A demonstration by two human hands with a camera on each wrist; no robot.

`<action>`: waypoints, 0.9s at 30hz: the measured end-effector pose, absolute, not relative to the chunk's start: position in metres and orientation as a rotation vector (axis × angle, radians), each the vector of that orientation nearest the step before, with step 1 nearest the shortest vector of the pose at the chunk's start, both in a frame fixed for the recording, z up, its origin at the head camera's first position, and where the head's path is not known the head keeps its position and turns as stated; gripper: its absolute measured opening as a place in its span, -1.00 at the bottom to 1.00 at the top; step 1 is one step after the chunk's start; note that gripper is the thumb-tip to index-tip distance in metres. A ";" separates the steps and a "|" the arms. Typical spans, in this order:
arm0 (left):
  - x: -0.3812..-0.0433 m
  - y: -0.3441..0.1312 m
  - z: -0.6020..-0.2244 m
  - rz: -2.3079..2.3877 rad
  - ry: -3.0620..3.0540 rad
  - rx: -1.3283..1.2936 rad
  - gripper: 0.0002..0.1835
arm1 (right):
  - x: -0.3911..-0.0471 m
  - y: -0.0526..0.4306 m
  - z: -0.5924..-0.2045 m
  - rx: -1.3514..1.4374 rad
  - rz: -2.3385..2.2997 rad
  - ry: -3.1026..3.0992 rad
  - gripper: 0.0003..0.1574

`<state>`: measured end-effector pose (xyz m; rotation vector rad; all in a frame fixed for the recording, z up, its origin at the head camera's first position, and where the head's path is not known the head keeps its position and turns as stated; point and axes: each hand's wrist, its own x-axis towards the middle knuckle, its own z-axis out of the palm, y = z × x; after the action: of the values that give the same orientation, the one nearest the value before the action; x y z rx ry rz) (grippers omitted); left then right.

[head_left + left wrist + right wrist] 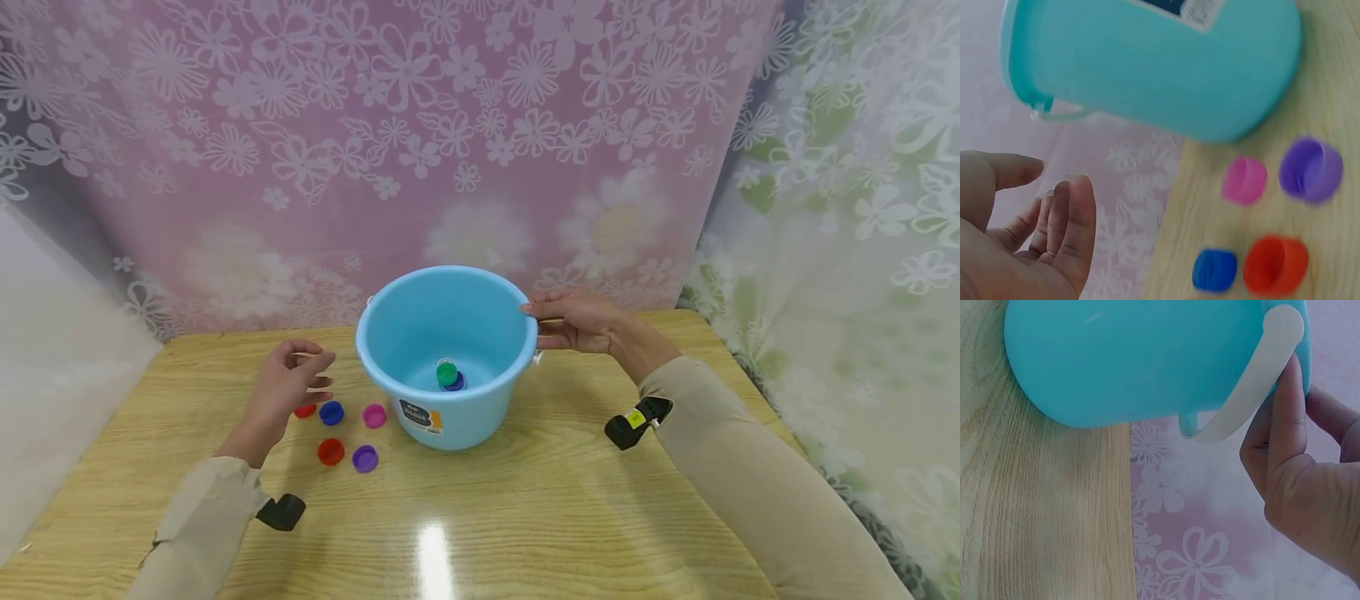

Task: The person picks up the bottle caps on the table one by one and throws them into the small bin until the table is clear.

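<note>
A light blue bucket (465,421) stands upright on the table, its label facing the front. My right hand (581,323) grips its right rim, thumb on top and fingers underneath; the white handle (1249,387) hangs beside those fingers in the right wrist view. Inside the bucket lie a green bottle cap (446,373) and a dark blue one (455,383). Left of the bucket, my left hand (285,385) hovers with loosely bent fingers and holds nothing. Near it sit a pink cap (374,416), a purple cap (365,458), a blue cap (332,412) and a red cap (331,452). A second red cap (304,411) is partly hidden by the left hand.
The wooden table (555,517) reaches back to a pink flowered curtain (465,142). A pale curtain with green and white flowers (862,250) hangs along the right side. A black wrist camera (282,512) sits at the left sleeve and another camera (636,422) at the right.
</note>
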<state>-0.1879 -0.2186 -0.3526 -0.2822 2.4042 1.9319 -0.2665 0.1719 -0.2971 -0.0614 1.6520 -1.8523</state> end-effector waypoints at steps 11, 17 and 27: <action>-0.178 -0.251 -0.379 1.298 2.887 -0.146 -0.58 | -0.267 0.173 -0.298 -0.060 -1.847 1.653 -0.61; -0.179 -0.256 -0.391 1.106 2.959 -0.034 -0.54 | -0.267 0.171 -0.295 -0.047 -1.832 1.668 -0.62; -0.177 -0.263 -0.404 0.943 2.947 -0.067 -0.47 | -0.267 0.171 -0.294 -0.061 -1.799 1.655 -0.66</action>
<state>-0.1773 -0.2625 -0.4036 -0.0666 2.9467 0.9428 -0.2668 0.1710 -0.2937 -0.0612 1.6552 -1.7986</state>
